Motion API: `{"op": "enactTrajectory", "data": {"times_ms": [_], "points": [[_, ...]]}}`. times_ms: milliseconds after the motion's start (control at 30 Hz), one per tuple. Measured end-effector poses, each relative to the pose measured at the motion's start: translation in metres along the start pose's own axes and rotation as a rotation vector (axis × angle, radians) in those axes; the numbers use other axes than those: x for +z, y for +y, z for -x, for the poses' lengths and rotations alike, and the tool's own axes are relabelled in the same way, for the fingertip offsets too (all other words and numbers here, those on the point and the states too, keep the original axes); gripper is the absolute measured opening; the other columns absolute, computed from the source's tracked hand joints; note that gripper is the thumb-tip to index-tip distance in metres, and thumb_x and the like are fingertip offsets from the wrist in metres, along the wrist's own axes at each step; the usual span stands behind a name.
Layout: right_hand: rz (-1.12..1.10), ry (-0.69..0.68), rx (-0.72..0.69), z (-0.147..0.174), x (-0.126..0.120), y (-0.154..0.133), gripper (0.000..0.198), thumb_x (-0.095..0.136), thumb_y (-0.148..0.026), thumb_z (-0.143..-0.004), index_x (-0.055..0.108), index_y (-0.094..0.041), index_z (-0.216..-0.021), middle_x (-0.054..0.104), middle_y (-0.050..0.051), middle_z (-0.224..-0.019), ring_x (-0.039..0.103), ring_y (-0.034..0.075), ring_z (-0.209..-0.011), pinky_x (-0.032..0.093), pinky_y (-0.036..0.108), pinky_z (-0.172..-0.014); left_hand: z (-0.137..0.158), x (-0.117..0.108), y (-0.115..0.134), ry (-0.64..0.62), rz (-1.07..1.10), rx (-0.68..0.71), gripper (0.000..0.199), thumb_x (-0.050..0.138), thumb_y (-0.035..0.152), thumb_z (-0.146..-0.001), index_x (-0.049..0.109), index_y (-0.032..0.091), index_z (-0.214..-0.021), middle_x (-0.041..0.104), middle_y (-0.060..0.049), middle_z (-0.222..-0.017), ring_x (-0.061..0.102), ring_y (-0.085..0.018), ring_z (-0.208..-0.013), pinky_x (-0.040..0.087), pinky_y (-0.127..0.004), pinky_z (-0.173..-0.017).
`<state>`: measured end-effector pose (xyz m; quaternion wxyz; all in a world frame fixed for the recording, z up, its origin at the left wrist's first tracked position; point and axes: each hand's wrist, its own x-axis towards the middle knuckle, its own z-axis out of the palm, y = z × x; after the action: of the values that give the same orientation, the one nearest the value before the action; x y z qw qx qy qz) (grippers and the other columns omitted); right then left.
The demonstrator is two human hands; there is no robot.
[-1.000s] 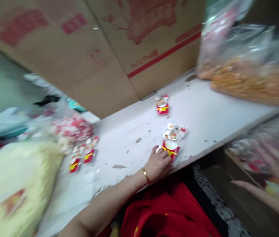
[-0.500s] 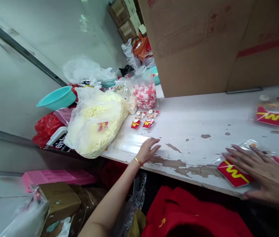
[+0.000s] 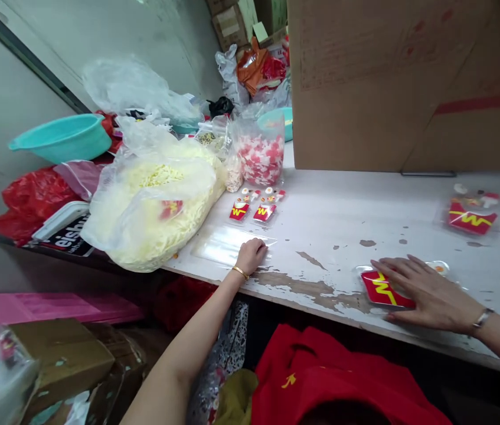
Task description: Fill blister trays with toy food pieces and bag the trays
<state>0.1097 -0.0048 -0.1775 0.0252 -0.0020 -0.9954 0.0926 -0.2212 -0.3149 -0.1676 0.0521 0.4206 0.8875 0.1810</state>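
"In front of the cardboard box, what occupies the white table?"

"Two bare hands of one person. The right hand, forward of the box, lies with its fingers spread over a clear packet bearing a red piece with a yellow zigzag; part of the packet is covered by the palm and fingers."

"And the left hand?"

"It rests forward of the box and past its left edge, fingers curled, at the near right end of flat, clear plastic sleeves. Whether finger and thumb pinch a sleeve cannot be told."

"Where do similar packets appear?"

"A second packet, slightly blurred, lies just in front of the box, behind the right hand. A pair of packets lies side by side to the left of the box, before a bag of pink and white pieces."

"What stands farther left of the box?"

"A large bag of pale yellow pieces, beside the sleeves, and beyond it a turquoise basin."
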Motion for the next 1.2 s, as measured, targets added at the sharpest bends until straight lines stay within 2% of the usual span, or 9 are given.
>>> {"op": "enactTrajectory", "data": {"times_ms": [133,333,567,700,833,933,1000,1100,1200], "points": [[-0.013,0.013,0.009,-0.013,-0.009,-0.024,0.090,0.057,-0.061,-0.074,0.021,-0.026,-0.148,0.048,0.015,-0.131,0.045,0.034,-0.116,0.038,0.051,-0.095,0.012,0.008,0.031,-0.015,0.111,0.088,0.019,0.048,0.030,-0.089,0.059,0.019,-0.078,0.061,-0.002,-0.082,0.055,-0.014,-0.078,0.040,-0.027,-0.074],[-0.078,0.039,-0.088,-0.036,-0.035,-0.083,0.091,0.064,-0.052,-0.070,0.025,-0.023,-0.147,0.048,0.015,-0.128,0.044,0.032,-0.114,0.034,0.047,-0.097,0.028,0.036,0.100,-0.086,0.430,0.277,0.024,0.048,0.032,-0.090,0.062,0.018,-0.078,0.060,-0.002,-0.077,0.054,-0.013,-0.075,0.040,-0.026,-0.071],[-0.133,-0.065,-0.088,-0.036,-0.032,-0.097,0.099,0.063,-0.052,-0.070,0.013,-0.020,-0.149,0.053,0.014,-0.121,0.047,0.031,-0.105,0.037,0.046,-0.092,0.027,0.043,0.114,-0.121,0.663,0.256,0.026,0.052,0.035,-0.088,0.063,0.015,-0.076,0.059,-0.001,-0.074,0.053,-0.012,-0.071,0.041,-0.023,-0.067],[-0.135,-0.076,-0.045,-0.038,-0.027,-0.099,0.103,0.063,-0.055,-0.069,0.011,-0.017,-0.149,0.054,0.014,-0.118,0.048,0.030,-0.102,0.038,0.045,-0.089,0.020,0.039,0.115,-0.176,0.585,0.417,0.029,0.049,0.037,-0.090,0.064,0.016,-0.078,0.060,-0.003,-0.077,0.054,-0.012,-0.074,0.042,-0.024,-0.069],[-0.069,-0.086,-0.011,-0.042,-0.023,-0.102,0.092,0.063,-0.056,-0.068,0.030,-0.015,-0.144,0.055,0.015,-0.111,0.048,0.032,-0.100,0.038,0.045,-0.087,0.023,0.032,0.125,-0.121,0.308,0.540,0.028,0.049,0.041,-0.089,0.066,0.019,-0.093,0.062,-0.006,-0.091,0.056,-0.018,-0.087,0.042,-0.031,-0.080],[-0.042,-0.071,0.011,-0.045,-0.021,-0.106,0.088,0.063,-0.055,-0.068,0.035,-0.013,-0.141,0.055,0.016,-0.109,0.048,0.031,-0.099,0.037,0.044,-0.086,0.033,0.031,0.139,-0.067,0.145,0.503,0.041,0.059,0.044,-0.079,0.059,0.021,-0.112,0.059,-0.009,-0.108,0.053,-0.024,-0.099,0.041,-0.038,-0.087],[-0.032,-0.066,0.029,-0.047,-0.020,-0.109,0.088,0.063,-0.055,-0.068,0.036,-0.013,-0.140,0.055,0.016,-0.108,0.048,0.031,-0.098,0.037,0.044,-0.085,0.040,0.034,0.149,-0.068,0.074,0.460,0.051,0.062,0.034,-0.074,0.052,0.019,-0.122,0.057,-0.010,-0.116,0.052,-0.026,-0.103,0.041,-0.039,-0.089],[-0.021,-0.055,0.059,-0.047,-0.018,-0.111,0.087,0.061,-0.057,-0.070,0.037,-0.012,-0.140,0.056,0.016,-0.107,0.048,0.032,-0.098,0.037,0.044,-0.085,0.044,0.039,0.159,-0.054,0.000,0.392,0.050,0.053,0.017,-0.074,0.048,0.016,-0.125,0.057,-0.011,-0.117,0.052,-0.025,-0.103,0.041,-0.038,-0.090],[-0.018,-0.048,0.085,-0.044,-0.016,-0.111,0.087,0.060,-0.059,-0.070,0.037,-0.013,-0.140,0.055,0.015,-0.108,0.048,0.031,-0.099,0.036,0.043,-0.085,0.045,0.038,0.160,0.010,-0.035,0.342,0.047,0.049,0.013,-0.076,0.047,0.017,-0.123,0.058,-0.009,-0.116,0.051,-0.024,-0.106,0.039,-0.038,-0.091]]}}
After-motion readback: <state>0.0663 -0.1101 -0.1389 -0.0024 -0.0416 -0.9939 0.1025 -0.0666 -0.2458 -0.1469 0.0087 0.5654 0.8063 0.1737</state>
